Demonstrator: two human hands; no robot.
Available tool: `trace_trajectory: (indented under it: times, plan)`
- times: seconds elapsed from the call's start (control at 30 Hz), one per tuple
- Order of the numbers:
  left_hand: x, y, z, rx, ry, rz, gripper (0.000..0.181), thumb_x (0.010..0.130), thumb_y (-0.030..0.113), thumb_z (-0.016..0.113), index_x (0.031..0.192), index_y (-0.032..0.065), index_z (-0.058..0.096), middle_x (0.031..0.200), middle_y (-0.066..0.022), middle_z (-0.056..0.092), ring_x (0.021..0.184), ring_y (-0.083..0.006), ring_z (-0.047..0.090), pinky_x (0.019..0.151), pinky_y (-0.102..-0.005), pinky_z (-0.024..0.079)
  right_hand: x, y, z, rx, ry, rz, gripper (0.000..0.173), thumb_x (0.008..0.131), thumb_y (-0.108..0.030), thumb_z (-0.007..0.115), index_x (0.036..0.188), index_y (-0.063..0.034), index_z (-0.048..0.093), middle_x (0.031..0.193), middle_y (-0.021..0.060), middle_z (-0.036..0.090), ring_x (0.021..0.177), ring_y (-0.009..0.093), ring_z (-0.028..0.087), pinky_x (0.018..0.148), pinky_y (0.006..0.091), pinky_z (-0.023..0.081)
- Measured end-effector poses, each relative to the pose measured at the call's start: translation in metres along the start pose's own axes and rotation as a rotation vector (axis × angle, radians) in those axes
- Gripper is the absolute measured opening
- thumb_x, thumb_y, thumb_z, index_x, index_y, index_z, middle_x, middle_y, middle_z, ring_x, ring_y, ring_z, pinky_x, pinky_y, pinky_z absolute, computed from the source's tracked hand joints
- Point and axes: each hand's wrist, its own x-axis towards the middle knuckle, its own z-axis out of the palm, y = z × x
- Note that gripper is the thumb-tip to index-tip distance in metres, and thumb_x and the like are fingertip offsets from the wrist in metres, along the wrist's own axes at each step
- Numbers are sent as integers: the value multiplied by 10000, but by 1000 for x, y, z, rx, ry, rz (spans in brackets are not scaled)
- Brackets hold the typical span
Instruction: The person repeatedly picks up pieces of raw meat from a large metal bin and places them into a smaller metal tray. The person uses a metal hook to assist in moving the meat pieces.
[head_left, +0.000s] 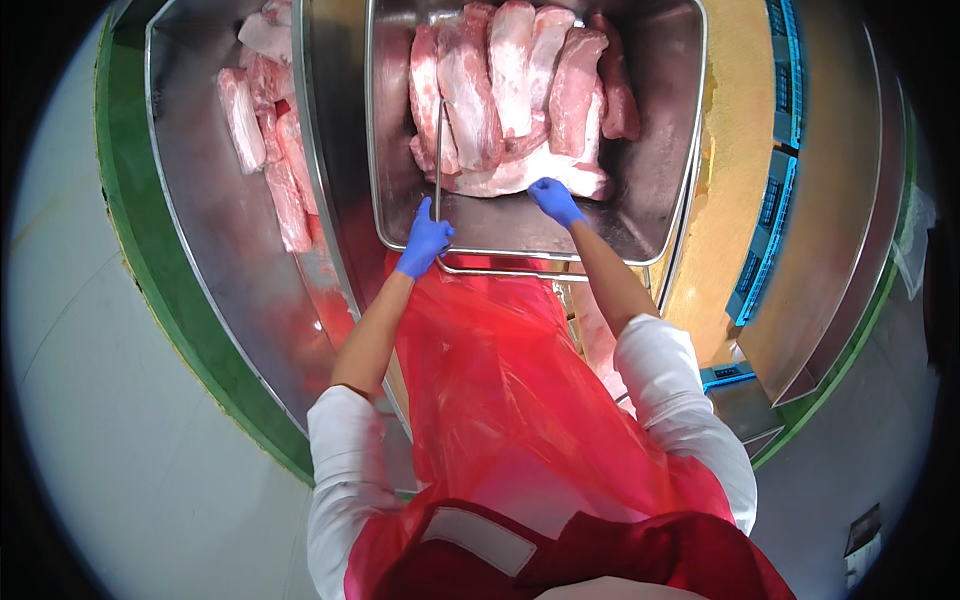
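Several long cuts of raw meat (471, 97) lie side by side in a deep stainless-steel bin (495, 217). A paler cut (495, 178) lies crosswise along their near ends. My right hand (555, 201), in a blue glove, has its fingers bunched on the near edge of that pale cut. A bent metal rod (438, 165) runs upright in front of the meat, then turns along the bin's near rim. My left hand (427, 238), also gloved, is at the rod near the front left corner, index finger extended. Whether its other fingers grip the rod cannot be made out.
More raw meat pieces (289, 191) lie in a steel trough (202, 172) on the left. A yellowish board surface (739, 112) runs along the right, with blue plastic crates (772, 217) beyond it. Below my right forearm, further meat (598, 330) is partly hidden.
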Motion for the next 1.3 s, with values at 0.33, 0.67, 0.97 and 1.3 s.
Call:
trace_trajectory:
  times: [0.33,0.67,0.97,1.3]
  plan:
    - [19,-43,16,398,398,218,363,959,290,449,855,1,641,690,-190,631,640,-342,632,615,-429,474,54,-8,63,4,90,43,326,760,-315,673,885,-13,665,820,147,678,782,230,647,747,348,491]
    - [19,-44,22,357,445,218,328,961,265,448,881,-1,622,796,-179,646,712,-309,619,674,-387,465,93,-40,93,-330,405,-307,381,748,-291,722,998,-20,625,984,153,604,917,295,603,815,390,486]
    - [10,13,5,104,565,375,277,987,226,444,818,25,530,658,-47,479,584,-138,439,562,-308,381,119,-56,97,-645,310,-233,223,739,-301,644,829,-97,645,891,121,627,875,305,610,764,427,487]
    - [-65,-8,-47,-14,405,171,292,974,241,450,771,52,540,608,14,404,551,-52,351,505,-247,298,120,-45,67,-280,577,291,302,701,-339,673,786,-51,708,821,183,682,777,323,671,727,393,518]
